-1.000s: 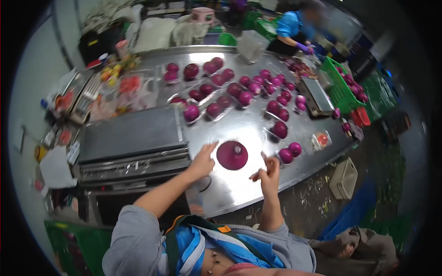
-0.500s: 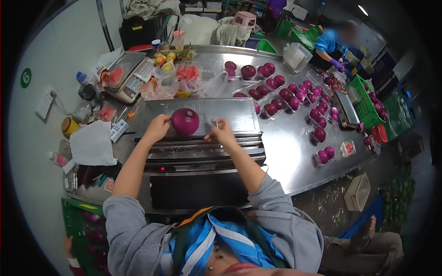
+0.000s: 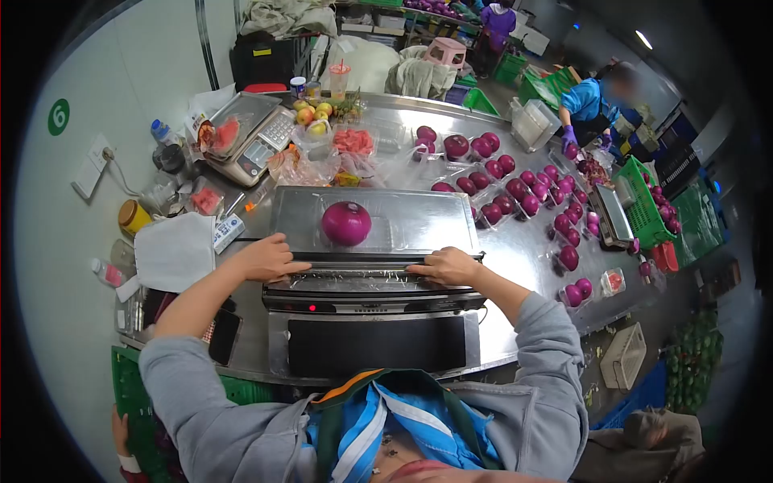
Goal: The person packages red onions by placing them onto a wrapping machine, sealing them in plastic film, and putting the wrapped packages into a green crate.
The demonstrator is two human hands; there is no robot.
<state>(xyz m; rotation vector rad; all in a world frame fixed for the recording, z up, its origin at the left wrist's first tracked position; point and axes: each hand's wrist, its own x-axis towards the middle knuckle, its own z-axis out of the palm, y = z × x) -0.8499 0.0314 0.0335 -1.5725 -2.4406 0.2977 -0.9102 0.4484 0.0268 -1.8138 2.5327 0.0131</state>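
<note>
A large red onion [image 3: 346,223] sits in a clear plastic tray [image 3: 388,233] on the steel plate [image 3: 439,211] of a film-wrapping machine. Just in front of it, a strip of clear cling film [image 3: 354,278] stretches along the machine's dark bars. My left hand [image 3: 272,259] grips the left end of this film, index finger pointing inward. At the right end, my right hand [image 3: 445,267] does the same with bent fingers. Neither hand touches the onion. The exact grip of the fingertips is hard to make out.
Several trays of red onions [image 3: 527,189] spread over the table's right side. A weighing scale [image 3: 254,149], apples [image 3: 310,113] and cut watermelon [image 3: 353,142] stand at the back left. A co-worker [image 3: 588,105] in purple gloves is beyond the far right edge, near a green basket [image 3: 640,197].
My left hand has left the onion's side and my right hand has left the tray. Both have moved toward me and apart, to the film. The onion stays on the plate.
</note>
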